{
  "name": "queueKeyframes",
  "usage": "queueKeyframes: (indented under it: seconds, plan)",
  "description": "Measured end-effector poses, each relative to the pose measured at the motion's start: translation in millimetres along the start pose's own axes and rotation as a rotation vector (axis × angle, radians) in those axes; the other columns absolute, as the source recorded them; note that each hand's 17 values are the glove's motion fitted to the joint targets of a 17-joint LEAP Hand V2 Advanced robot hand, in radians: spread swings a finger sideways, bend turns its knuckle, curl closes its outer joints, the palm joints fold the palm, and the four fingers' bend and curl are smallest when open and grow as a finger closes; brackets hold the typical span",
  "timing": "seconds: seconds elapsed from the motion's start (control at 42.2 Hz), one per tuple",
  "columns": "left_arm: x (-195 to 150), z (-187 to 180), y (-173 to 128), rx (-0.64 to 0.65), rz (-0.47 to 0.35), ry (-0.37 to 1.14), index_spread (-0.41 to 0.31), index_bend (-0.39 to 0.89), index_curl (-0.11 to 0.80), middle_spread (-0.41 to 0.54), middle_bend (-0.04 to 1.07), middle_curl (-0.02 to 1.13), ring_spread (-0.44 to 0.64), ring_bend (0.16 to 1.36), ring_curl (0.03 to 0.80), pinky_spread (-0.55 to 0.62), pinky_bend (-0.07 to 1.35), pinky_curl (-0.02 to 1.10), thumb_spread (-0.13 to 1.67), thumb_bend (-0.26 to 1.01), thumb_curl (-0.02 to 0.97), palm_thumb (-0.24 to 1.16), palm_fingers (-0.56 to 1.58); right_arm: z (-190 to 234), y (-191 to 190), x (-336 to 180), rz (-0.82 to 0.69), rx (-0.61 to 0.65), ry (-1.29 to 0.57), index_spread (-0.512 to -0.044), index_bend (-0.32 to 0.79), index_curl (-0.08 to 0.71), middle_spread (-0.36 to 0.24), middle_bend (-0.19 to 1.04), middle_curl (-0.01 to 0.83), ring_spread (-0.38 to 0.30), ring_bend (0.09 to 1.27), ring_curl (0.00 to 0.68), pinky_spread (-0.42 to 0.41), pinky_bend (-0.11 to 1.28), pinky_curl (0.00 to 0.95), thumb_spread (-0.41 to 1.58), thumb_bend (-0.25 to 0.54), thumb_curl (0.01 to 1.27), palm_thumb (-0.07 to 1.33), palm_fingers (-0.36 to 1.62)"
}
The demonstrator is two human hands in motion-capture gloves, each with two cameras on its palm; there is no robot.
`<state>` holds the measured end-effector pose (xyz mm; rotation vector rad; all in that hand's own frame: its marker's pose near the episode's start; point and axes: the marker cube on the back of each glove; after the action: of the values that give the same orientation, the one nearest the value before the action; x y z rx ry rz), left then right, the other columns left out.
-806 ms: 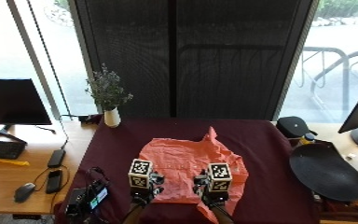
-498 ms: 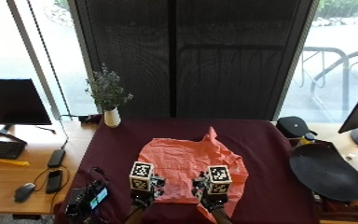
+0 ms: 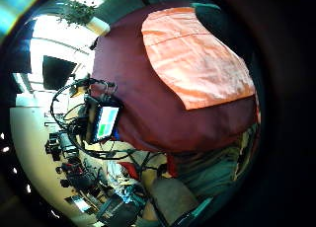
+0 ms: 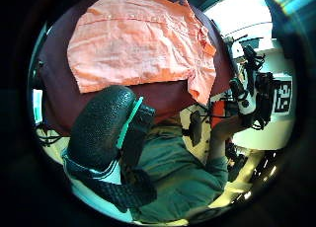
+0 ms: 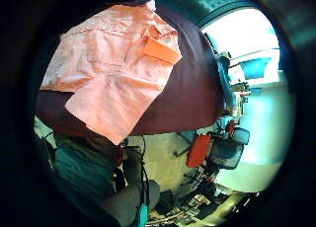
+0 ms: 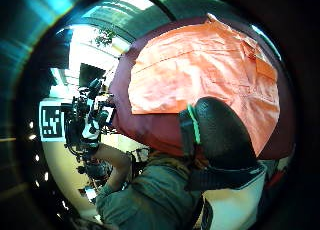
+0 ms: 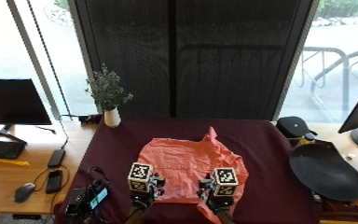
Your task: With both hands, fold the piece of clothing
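A salmon-orange shirt (image 7: 188, 168) lies spread on a dark maroon worktop (image 7: 263, 144), roughly in the middle, with its collar end pointing away from the person and its near hem close to the worktop's front edge. One sleeve (image 5: 101, 106) trails off on the person's right, reaching toward that front edge.

The left hand (image 7: 143, 196) and right hand (image 7: 219, 198) hover side by side over the near hem, well inside the shirt's outer edges. Neither hand holds any cloth. In the palm views only a glove's thumb (image 4: 101, 131) shows above the shirt, so I cannot tell whether the fingers of either hand are released or clenched.

Judging from this, folding has not begun. The main risk is an uneven fold: the shirt is wrinkled and lies slightly askew, and the hands sit closer together than the hem is wide, so lifting from here could let the outer corners sag and bunch. The trailing sleeve could slip over the worktop's edge and drag the shirt out of line. A small screen with cables (image 7: 86, 199) sits near the left hand, and a pulled hem could snag it.

A vase of flowers (image 7: 109, 100) stands at the far left corner.
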<state>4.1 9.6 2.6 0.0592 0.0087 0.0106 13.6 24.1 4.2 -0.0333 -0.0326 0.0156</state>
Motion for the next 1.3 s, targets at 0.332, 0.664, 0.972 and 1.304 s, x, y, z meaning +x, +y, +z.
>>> queueKeyframes:
  seconds: [0.332,0.664,0.972,1.304]
  plan:
    - [9,38,-9,0.088,-0.01,0.054,-0.074,0.12,0.26,0.05,0.21,0.35,0.23,0.57,0.282,0.36,0.42,0.25,1.16,-0.01,0.239,0.19,0.34,33,9,45,0.072,-0.014,-0.099,-0.333,0.13,0.266,0.088,0.18,0.24,0.184,0.3,0.237,0.269,0.62,0.331,1.33,0.138,0.28,0.47,0.13]
    - [34,120,-31,-0.112,0.074,-0.011,-0.075,0.12,0.248,0.012,0.24,0.39,0.12,0.63,0.316,0.29,0.46,0.29,1.13,-0.01,0.278,0.27,0.4,113,-6,59,-0.041,-0.212,-0.3,-0.29,0.12,0.229,0.096,0.19,0.27,0.171,0.38,0.28,0.207,0.77,0.375,1.25,0.042,0.29,0.45,0.18]
    - [30,137,-41,-0.032,0.114,-0.007,-0.128,0.21,0.319,-0.056,0.21,0.39,0.02,0.57,0.311,0.21,0.36,0.29,1.14,-0.01,0.304,0.36,0.57,134,-7,56,-0.073,-0.268,-0.216,-0.312,0.26,0.306,0.081,0.16,0.282,0.166,0.31,0.276,0.221,0.61,0.335,1.1,0.001,0.32,0.56,0.22]
    - [26,122,-34,0.159,0.096,-0.078,-0.248,0.27,0.403,-0.257,0.39,0.46,-0.25,0.58,0.349,0.07,0.1,0.22,1.17,0.04,0.345,0.58,1.08,124,-10,51,-0.053,-0.011,-0.218,-0.284,0.47,0.405,-0.039,0.24,0.333,-0.007,0.38,0.313,0.174,0.28,0.256,1.11,0.133,0.43,0.93,0.82]
